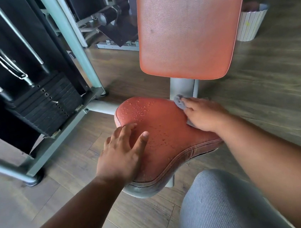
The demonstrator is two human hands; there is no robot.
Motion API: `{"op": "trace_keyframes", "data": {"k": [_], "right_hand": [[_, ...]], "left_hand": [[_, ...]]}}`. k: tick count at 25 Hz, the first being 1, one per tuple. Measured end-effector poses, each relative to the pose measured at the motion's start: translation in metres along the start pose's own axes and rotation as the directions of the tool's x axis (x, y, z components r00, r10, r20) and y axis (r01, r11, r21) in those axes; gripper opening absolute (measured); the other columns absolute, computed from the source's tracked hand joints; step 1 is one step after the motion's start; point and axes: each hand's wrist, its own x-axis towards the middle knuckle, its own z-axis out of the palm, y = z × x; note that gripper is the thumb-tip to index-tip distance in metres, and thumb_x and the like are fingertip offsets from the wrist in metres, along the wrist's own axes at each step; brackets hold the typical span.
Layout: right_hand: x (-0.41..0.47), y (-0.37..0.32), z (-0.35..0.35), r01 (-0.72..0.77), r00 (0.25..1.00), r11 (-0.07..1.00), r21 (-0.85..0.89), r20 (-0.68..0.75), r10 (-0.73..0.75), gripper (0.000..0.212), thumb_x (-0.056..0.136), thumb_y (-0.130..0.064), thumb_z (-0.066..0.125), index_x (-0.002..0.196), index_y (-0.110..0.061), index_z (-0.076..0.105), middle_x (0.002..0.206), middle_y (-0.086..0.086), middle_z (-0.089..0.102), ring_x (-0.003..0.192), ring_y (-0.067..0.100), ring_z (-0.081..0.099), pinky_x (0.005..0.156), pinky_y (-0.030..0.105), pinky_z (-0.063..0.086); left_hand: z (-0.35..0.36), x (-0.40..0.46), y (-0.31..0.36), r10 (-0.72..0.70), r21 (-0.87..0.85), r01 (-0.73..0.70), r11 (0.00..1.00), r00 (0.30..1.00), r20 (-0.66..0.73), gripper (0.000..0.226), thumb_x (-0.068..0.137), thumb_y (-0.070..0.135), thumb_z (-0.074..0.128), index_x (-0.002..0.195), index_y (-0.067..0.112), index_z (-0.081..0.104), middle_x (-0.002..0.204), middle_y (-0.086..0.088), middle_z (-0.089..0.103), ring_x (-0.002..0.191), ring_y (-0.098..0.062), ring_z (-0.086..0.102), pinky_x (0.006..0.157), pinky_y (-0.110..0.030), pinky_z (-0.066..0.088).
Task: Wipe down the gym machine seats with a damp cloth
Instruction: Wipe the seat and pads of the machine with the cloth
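Note:
An orange-red padded seat with water droplets on it sits in the middle, under a matching upright backrest. My right hand presses a small grey cloth onto the seat's far right edge, near the grey post. My left hand rests flat on the seat's near left side, fingers spread and holding nothing. The seat's front seam looks worn and cracked.
A black weight stack in a grey steel frame stands at the left. A white ribbed bin is on the wooden floor at the back right. My knee in grey fabric fills the bottom right.

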Motion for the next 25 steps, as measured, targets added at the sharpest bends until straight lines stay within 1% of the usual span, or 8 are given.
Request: {"op": "trace_keyframes", "data": {"k": [5, 9, 12, 14, 17, 19, 23, 25], "right_hand": [[-0.073, -0.038, 0.015, 0.231, 0.973, 0.968, 0.096, -0.025, -0.23, 0.063, 0.095, -0.053, 0.009, 0.156, -0.04, 0.019, 0.164, -0.014, 0.015, 0.152, 0.012, 0.014, 0.123, 0.041, 0.012], [-0.027, 0.011, 0.01, 0.124, 0.992, 0.992, -0.023, -0.011, -0.124, 0.067, 0.095, -0.054, 0.006, 0.156, -0.032, 0.023, 0.165, -0.008, 0.02, 0.151, 0.016, 0.02, 0.121, 0.044, 0.02], [0.023, -0.023, 0.009, 0.045, 0.998, 0.999, -0.012, 0.051, -0.044, 0.055, 0.102, -0.043, 0.017, 0.156, -0.031, 0.021, 0.165, -0.004, 0.018, 0.15, 0.023, 0.021, 0.121, 0.046, 0.017], [0.004, -0.05, 0.013, 0.157, 0.985, 0.987, 0.021, 0.07, -0.158, 0.055, 0.103, -0.045, 0.018, 0.157, -0.035, 0.014, 0.167, -0.007, 0.01, 0.153, 0.02, 0.012, 0.123, 0.046, 0.009], [-0.068, -0.032, 0.014, 0.281, 0.96, 0.956, 0.086, -0.004, -0.281, 0.061, 0.097, -0.055, 0.009, 0.156, -0.042, 0.015, 0.165, -0.014, 0.011, 0.152, 0.011, 0.009, 0.124, 0.041, 0.009], [-0.076, 0.0, 0.008, 0.241, 0.97, 0.97, 0.029, -0.033, -0.24, 0.067, 0.093, -0.057, 0.005, 0.156, -0.038, 0.019, 0.164, -0.014, 0.014, 0.152, 0.01, 0.012, 0.124, 0.038, 0.01], [-0.004, 0.01, -0.001, 0.032, 0.998, 0.999, 0.006, 0.049, -0.033, 0.053, 0.105, -0.042, 0.019, 0.157, -0.031, 0.021, 0.165, -0.009, 0.015, 0.152, 0.018, 0.017, 0.122, 0.038, 0.016], [0.015, -0.019, 0.004, 0.085, 0.993, 0.996, -0.016, 0.079, -0.083, 0.053, 0.105, -0.044, 0.018, 0.157, -0.035, 0.014, 0.167, -0.008, 0.008, 0.153, 0.02, 0.012, 0.123, 0.043, 0.013]], "left_hand": [[-0.001, 0.001, -0.002, 0.011, -0.012, -0.011, 1.0, 1.0, 0.003, 0.076, 0.074, 0.086, 0.019, 0.134, 0.046, 0.044, 0.143, 0.014, 0.045, 0.13, -0.017, 0.04, 0.1, -0.044, 0.04], [0.0, -0.001, 0.001, 0.012, -0.017, -0.012, 1.0, 1.0, -0.005, 0.075, 0.074, 0.087, 0.018, 0.132, 0.047, 0.045, 0.141, 0.017, 0.046, 0.128, -0.014, 0.041, 0.099, -0.043, 0.041], [0.0, -0.001, 0.001, 0.006, -0.031, -0.006, 0.999, 1.0, -0.003, 0.075, 0.074, 0.088, 0.019, 0.131, 0.047, 0.046, 0.14, 0.017, 0.047, 0.128, -0.014, 0.041, 0.1, -0.044, 0.041], [0.0, 0.0, 0.0, 0.009, -0.04, -0.009, 0.999, 1.0, -0.002, 0.073, 0.074, 0.087, 0.02, 0.13, 0.047, 0.046, 0.139, 0.017, 0.048, 0.128, -0.014, 0.041, 0.101, -0.045, 0.041], [0.001, 0.001, -0.002, 0.013, -0.037, -0.013, 0.999, 1.0, -0.003, 0.07, 0.075, 0.086, 0.021, 0.128, 0.048, 0.047, 0.137, 0.017, 0.048, 0.127, -0.016, 0.041, 0.1, -0.045, 0.041], [0.001, 0.001, -0.002, 0.012, -0.038, -0.013, 0.999, 1.0, -0.008, 0.07, 0.075, 0.086, 0.021, 0.128, 0.048, 0.047, 0.138, 0.017, 0.048, 0.127, -0.016, 0.041, 0.099, -0.046, 0.042], [0.0, 0.0, 0.001, 0.004, -0.029, -0.005, 1.0, 1.0, -0.013, 0.071, 0.075, 0.087, 0.02, 0.128, 0.048, 0.048, 0.139, 0.018, 0.048, 0.128, -0.014, 0.041, 0.099, -0.046, 0.042], [0.0, -0.001, 0.001, 0.003, -0.028, -0.003, 1.0, 1.0, -0.013, 0.072, 0.075, 0.087, 0.02, 0.129, 0.048, 0.047, 0.14, 0.018, 0.048, 0.129, -0.013, 0.04, 0.099, -0.044, 0.042]]}}
